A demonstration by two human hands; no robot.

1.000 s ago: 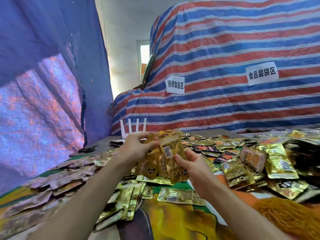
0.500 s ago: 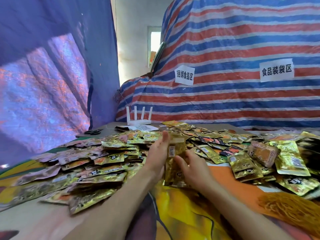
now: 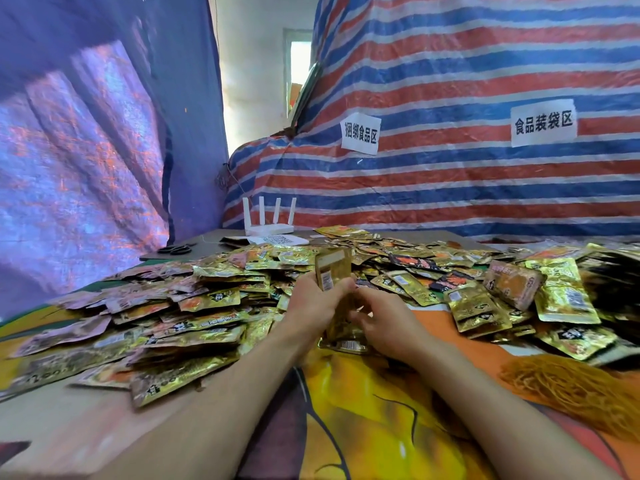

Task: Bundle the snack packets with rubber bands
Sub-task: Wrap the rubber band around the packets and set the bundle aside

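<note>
As left hand (image 3: 311,308) and right hand (image 3: 386,323) fingers clamp it, packet stack (image 3: 333,268) stands between.

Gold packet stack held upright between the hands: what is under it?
One flat packet shows on the printed cloth beneath the stack. The left hand and right hand cover its lower half, so whether it touches that packet is hidden.

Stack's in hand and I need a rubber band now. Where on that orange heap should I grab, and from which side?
Probably pinch a loose loop at the left end of the heap of rubber bands, reaching with the right hand from above. The heap lies flat and tangled to the right of that arm and thins to stray strands there, while the left hand holds the stack of packets.
</note>
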